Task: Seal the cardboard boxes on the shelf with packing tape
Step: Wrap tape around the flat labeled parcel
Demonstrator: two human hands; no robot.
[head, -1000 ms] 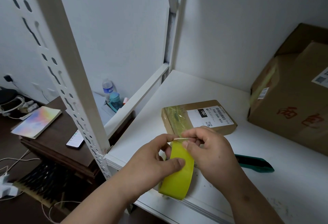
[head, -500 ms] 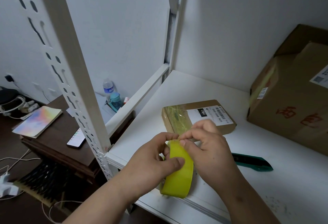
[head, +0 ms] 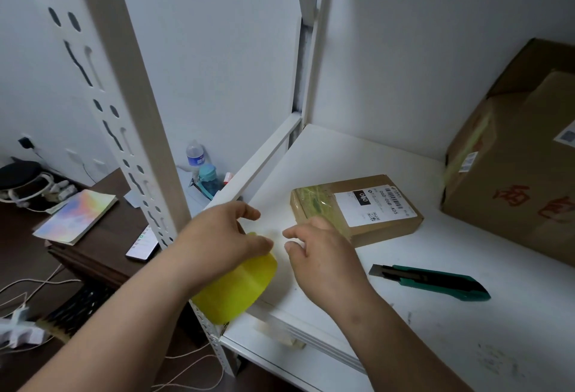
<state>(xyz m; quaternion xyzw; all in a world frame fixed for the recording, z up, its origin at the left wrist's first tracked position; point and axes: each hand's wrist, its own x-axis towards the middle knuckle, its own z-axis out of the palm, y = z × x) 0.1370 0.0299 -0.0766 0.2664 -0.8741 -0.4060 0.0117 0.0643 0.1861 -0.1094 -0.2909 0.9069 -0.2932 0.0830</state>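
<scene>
My left hand [head: 224,236] holds a yellow roll of packing tape [head: 238,289] over the shelf's front left corner. My right hand [head: 317,245] is just to the right of it, fingertips pinched; a faint clear strip of tape seems to stretch between the two hands. Behind my right hand a small flat cardboard box [head: 357,208] with a white shipping label lies on the white shelf [head: 357,158], its left end covered in yellowish tape. A large cardboard box [head: 516,155] with red characters stands at the right.
A green utility knife [head: 432,279] lies on the shelf to the right of my hands. The white perforated shelf upright [head: 124,105] rises at the left. Beyond it a dark desk [head: 102,251] carries a notebook, phone, water bottles and cables.
My hands have moved apart: the left carried the roll down and to the left, the right drew away to the right. The view has also shifted slightly.
</scene>
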